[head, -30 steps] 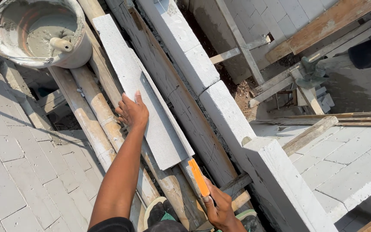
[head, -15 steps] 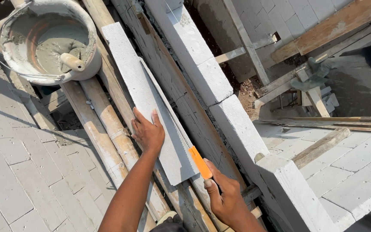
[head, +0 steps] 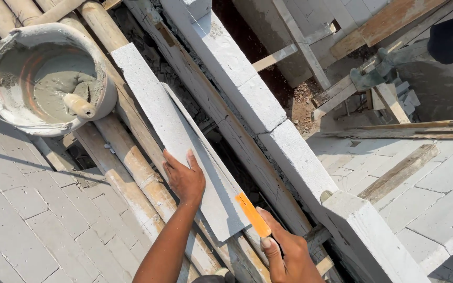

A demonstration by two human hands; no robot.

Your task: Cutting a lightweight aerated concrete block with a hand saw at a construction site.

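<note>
My left hand point(head: 185, 178) lies flat on a long white block slab point(head: 169, 126) that rests across wooden scaffold poles point(head: 132, 162). My right hand point(head: 284, 251) grips a tool with an orange handle point(head: 254, 215), whose tip meets the slab's near end. The tool's working end is hidden behind the slab edge. To the right runs a wall of white blocks point(head: 268, 115).
A mortar-caked bucket point(head: 43, 78) with wet grey mix and a handle sticking out stands at the upper left on the poles. Grey paving point(head: 22, 209) lies far below on the left. Another person's boot point(head: 373, 73) shows at upper right among timber planks.
The view has shifted, so the bucket and slab sit lower in frame. My left hand has slid down the slab toward me. My right hand still holds the orange-handled tool at the slab's end.
</note>
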